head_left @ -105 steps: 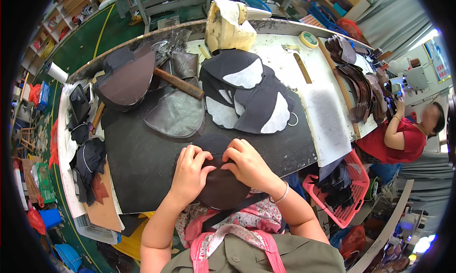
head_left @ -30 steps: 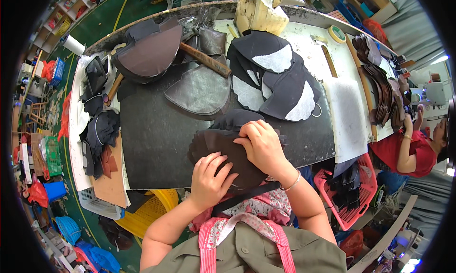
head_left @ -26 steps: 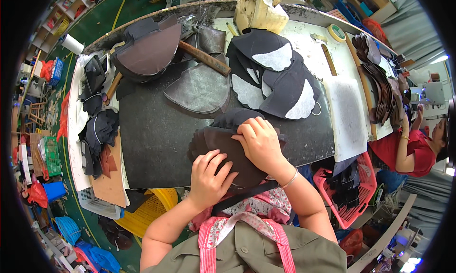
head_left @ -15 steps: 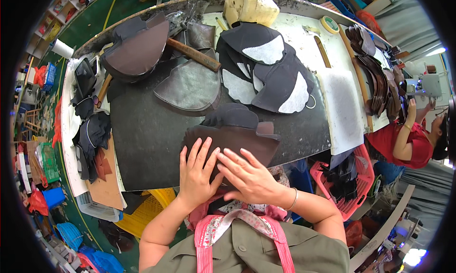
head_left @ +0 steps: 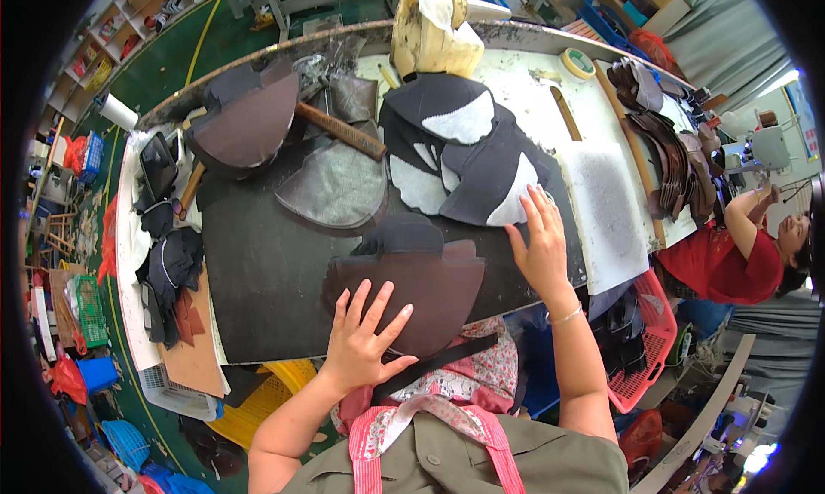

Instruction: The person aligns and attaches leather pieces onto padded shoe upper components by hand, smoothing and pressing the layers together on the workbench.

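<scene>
Brown leather panel [head_left: 412, 288] lies flat at near edge of black mat [head_left: 266, 279], curved end hanging over edge toward the body, straight notched edge facing away; long axis runs left-right. Left hand [head_left: 365, 339] spread flat, palm pressing its near-left part. Right hand [head_left: 541, 245] open, fingers spread, on the black-and-white cut pieces [head_left: 468, 163] at mat's right side, near white board [head_left: 601, 210]. Bare mat w/ open room to panel's left; grey piece [head_left: 335, 189] and hammer [head_left: 339, 131] beyond.
</scene>
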